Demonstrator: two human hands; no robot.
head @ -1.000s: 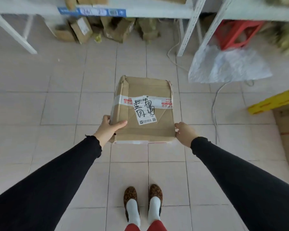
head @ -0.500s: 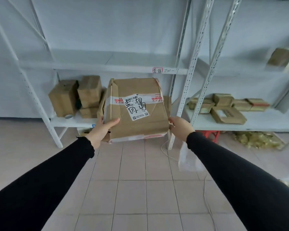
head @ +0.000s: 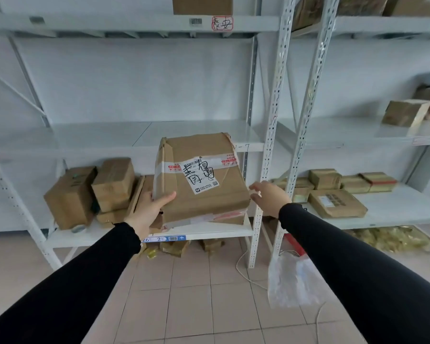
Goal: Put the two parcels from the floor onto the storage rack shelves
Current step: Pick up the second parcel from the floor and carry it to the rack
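A brown cardboard parcel [head: 199, 180] with a white label and black handwriting is tilted toward me, its near lower edge at the front of the rack's lower shelf [head: 209, 230]. My left hand [head: 149, 211] grips its lower left corner, thumb on the top face. Just off the parcel's right edge, my right hand [head: 268, 197] hovers with fingers spread and holds nothing. A second parcel from the floor is not in view.
Several brown boxes [head: 92, 192] are stacked on the lower shelf to the left of the parcel. The middle shelf [head: 139, 137] is bare. White uprights [head: 271, 145] divide the racks; more boxes [head: 335, 202] lie on the right rack. A plastic bag [head: 291, 281] and a cable lie on the tiled floor.
The parcel went from above the floor up to the rack and reached the lower shelf. My right hand let go of its right edge; my view rose from the floor to the shelves.
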